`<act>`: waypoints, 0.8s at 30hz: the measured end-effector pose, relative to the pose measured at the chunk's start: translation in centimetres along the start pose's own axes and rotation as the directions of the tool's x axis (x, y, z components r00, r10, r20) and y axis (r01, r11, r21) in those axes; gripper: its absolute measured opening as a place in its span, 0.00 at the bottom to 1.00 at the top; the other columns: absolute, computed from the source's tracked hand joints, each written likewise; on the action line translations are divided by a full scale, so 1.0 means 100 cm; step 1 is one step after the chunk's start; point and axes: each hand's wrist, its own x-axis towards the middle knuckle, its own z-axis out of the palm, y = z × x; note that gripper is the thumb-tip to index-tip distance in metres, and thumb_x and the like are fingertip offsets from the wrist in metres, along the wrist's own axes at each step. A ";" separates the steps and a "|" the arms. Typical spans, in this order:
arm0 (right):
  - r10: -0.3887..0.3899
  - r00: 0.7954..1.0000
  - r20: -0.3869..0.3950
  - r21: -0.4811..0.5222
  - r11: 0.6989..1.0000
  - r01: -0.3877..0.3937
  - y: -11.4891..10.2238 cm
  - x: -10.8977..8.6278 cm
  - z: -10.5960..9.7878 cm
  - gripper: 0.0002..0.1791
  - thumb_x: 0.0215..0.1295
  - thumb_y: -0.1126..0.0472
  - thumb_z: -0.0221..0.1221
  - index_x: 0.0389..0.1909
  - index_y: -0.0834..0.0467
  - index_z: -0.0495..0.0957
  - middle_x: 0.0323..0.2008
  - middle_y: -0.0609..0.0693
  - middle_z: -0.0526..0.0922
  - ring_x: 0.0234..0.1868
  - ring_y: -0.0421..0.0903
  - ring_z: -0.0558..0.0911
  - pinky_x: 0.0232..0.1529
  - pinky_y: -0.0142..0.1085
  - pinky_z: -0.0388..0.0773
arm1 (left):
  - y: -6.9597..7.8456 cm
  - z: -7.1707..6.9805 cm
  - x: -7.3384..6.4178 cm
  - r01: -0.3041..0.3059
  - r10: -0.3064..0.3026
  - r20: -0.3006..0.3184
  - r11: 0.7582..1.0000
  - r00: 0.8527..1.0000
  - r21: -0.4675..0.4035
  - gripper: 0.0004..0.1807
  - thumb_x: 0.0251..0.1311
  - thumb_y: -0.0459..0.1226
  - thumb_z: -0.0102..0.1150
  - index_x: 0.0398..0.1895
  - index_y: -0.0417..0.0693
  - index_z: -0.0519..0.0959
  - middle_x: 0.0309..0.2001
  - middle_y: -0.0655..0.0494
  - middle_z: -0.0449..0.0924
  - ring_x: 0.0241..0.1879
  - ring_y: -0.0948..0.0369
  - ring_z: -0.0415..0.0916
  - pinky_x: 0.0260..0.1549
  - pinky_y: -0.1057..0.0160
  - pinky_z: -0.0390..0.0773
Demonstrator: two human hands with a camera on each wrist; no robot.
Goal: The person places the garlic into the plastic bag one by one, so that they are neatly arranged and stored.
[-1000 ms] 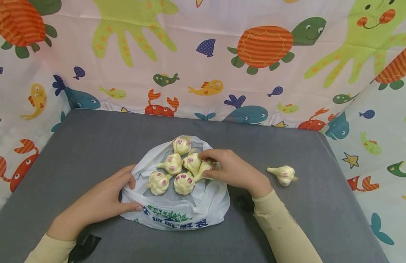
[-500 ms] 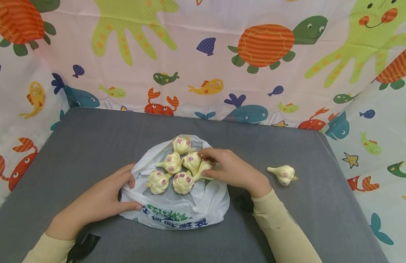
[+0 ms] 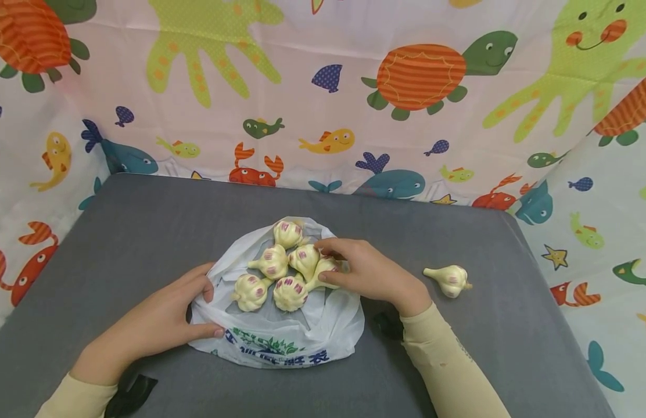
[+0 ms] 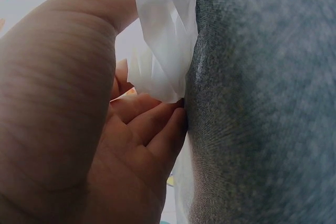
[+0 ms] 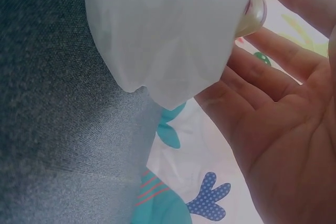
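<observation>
A white plastic bag (image 3: 323, 339) with green and blue print lies with its mouth facing up, and several garlic bulbs (image 3: 290, 293) show inside it. My left hand (image 3: 163, 316) holds the bag's left side, thumb at the front and fingers curled at the rim; in the left wrist view the fingers (image 4: 157, 124) are partly behind the white plastic (image 4: 168, 40). At the bag's right side, my right hand (image 3: 372, 270) has thumb and fingers around one garlic bulb (image 3: 327, 267). Part of that bulb shows past the plastic in the right wrist view.
One loose garlic bulb (image 3: 451, 281) lies on the grey tabletop (image 3: 223, 200), right of my right hand. A cloth printed with sea animals (image 3: 323, 104) hangs behind and beside the table. A black strap (image 3: 129, 397) is near my left wrist.
</observation>
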 end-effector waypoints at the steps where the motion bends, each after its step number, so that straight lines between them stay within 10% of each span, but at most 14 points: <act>1: 0.001 1.000 0.000 -0.001 1.000 -0.001 0.000 0.000 0.000 0.31 0.74 0.55 0.71 0.74 0.57 0.76 0.61 0.50 0.85 0.55 0.46 0.83 0.61 0.48 0.83 | 0.000 0.000 0.000 -0.001 0.001 0.000 1.000 1.000 0.000 0.33 0.50 0.65 0.83 0.42 0.62 0.70 0.81 0.50 0.66 0.69 0.50 0.74 0.53 0.47 0.80; 24: 0.029 1.000 -0.006 -0.031 0.999 -0.029 0.001 0.001 -0.003 0.33 0.76 0.51 0.69 0.75 0.60 0.74 0.66 0.55 0.84 0.64 0.53 0.84 0.64 0.54 0.81 | -0.002 0.001 0.000 -0.002 0.002 0.006 1.000 1.000 -0.007 0.33 0.51 0.66 0.82 0.42 0.62 0.70 0.81 0.50 0.65 0.68 0.50 0.74 0.53 0.47 0.80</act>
